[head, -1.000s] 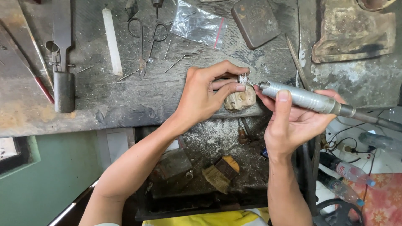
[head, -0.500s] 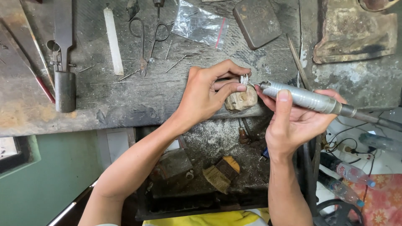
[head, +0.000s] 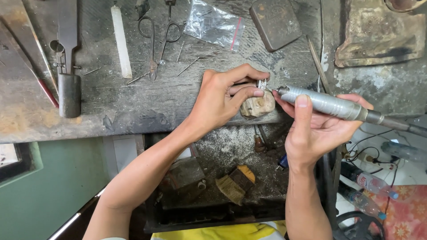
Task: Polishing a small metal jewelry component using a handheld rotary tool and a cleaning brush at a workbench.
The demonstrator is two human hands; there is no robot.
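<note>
At the far left of the grimy worktop (head: 133, 111) lies a dark metal tool with a thick handle (head: 69, 84), and beside it a white stick (head: 121, 42). Next come thin scissors (head: 155, 44), loose pins around them, then a clear zip bag (head: 213, 24) and a dark flat tin (head: 275, 22) further back. The left hand (head: 222, 102) is curled at the worktop's front edge, thumb and fingers pinched narrow on a small silvery ring-like piece (head: 262, 84), pressing it against a worn wooden bench peg (head: 257, 106) that juts from the edge. Just right of it, the right hand (head: 316, 129) is wrapped around a grey rotary handpiece (head: 329, 104), thumb laid along its barrel; the fine tip touches the silvery piece. The tool's dark cable runs off to the right. Below the hands a dusty tray (head: 222, 151) holds a small brush (head: 235, 182). At lower right, plastic bottles (head: 369, 182) lie among wires.
</note>
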